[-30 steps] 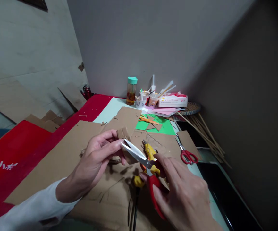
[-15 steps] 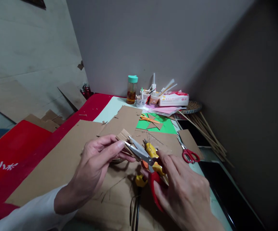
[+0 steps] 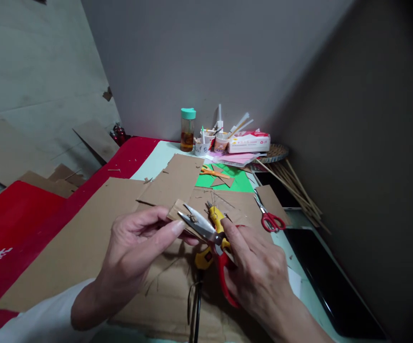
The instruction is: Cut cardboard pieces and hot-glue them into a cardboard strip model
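Note:
My left hand pinches a small piece of cardboard between thumb and fingers. In my right hand are red-handled scissors, their blades parted and lying over the cardboard piece; a small scrap shows between the blades. Behind the scissors, partly hidden by them and my right hand, a yellow glue gun rests on the cardboard with its black cord running toward me.
Large cardboard sheets cover the table. Farther back lie orange scissors on green paper. Smaller red-handled scissors, a black tablet-like panel and thin sticks are on the right. A lidded bottle stands near the wall.
The view has shifted slightly, so the table things appear farther left. Both hands keep their hold, and the scissors' blades have turned a little over the cardboard piece.

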A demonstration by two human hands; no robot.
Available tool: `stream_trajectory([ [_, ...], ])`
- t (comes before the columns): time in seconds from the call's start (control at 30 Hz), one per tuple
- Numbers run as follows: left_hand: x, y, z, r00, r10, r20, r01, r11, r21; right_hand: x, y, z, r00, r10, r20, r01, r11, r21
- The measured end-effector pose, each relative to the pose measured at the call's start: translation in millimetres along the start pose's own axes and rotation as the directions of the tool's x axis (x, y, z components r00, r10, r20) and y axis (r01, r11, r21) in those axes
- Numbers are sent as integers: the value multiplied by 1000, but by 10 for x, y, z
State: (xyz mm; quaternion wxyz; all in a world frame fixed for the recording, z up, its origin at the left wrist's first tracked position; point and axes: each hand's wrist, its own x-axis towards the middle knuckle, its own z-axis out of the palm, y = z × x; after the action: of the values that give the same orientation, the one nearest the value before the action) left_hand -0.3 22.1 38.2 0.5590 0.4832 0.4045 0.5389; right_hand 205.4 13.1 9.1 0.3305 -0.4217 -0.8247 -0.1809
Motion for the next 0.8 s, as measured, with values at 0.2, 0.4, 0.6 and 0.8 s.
stream_trajectory([
  [0.2,-15,14,19,999,45,6,-45,998,37,12,8,32,998,48,41,-52,993,105],
  [0.4,-3,-42,163,1000,21,-9,-22,995,-101,39,26,-9,990,82,118,-96,988,123],
  [0.6,-2,-89,264,998,8,67,-20,983,184,33,13,-44,965,166,201,-195,972,134],
  [0.8,49,-34,322,993,101,53,-113,939,325,33,44,-41,921,208,330,-276,945,177],
])
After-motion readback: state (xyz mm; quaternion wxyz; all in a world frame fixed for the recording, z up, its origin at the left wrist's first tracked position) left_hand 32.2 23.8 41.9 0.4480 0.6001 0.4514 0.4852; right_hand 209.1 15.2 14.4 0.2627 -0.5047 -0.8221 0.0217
